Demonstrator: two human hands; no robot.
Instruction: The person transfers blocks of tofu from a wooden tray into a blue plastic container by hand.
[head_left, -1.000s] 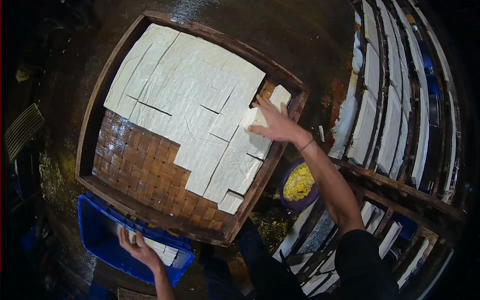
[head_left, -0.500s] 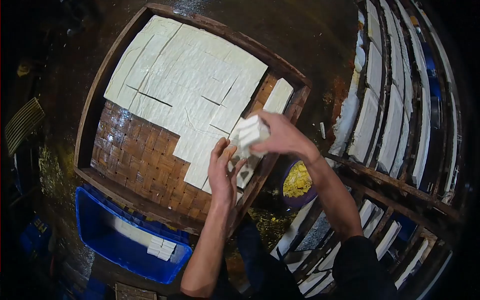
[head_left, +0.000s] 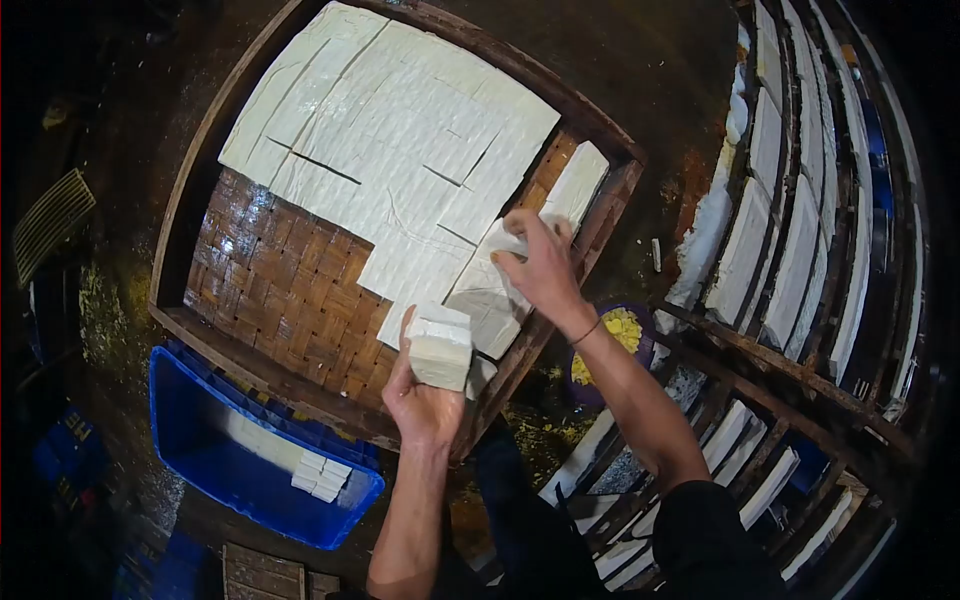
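A wooden tray with a woven bottom [head_left: 290,280] holds a large white slab [head_left: 400,130] scored and cut into blocks. Over the tray's near edge, my left hand [head_left: 425,405] holds a small stack of white blocks [head_left: 440,347] on its palm and fingers. My right hand [head_left: 541,262] is above the tray's right part, thumb and fingers apart and curved, with nothing visible between them. Beneath and beside it lie loose white pieces [head_left: 487,300], and a long white strip [head_left: 577,183] rests along the tray's right side.
Below the tray stands a blue bin [head_left: 175,440] with several white blocks [head_left: 320,476] inside. A purple bowl of yellow pieces [head_left: 618,338] is right of the tray. Wooden racks [head_left: 790,370] with long white slabs fill the right side. A yellow ribbed piece [head_left: 52,222] is at far left.
The white blocks have passed from my right hand to my left hand, which has moved down and left. My right hand has opened and sits slightly higher on the right.
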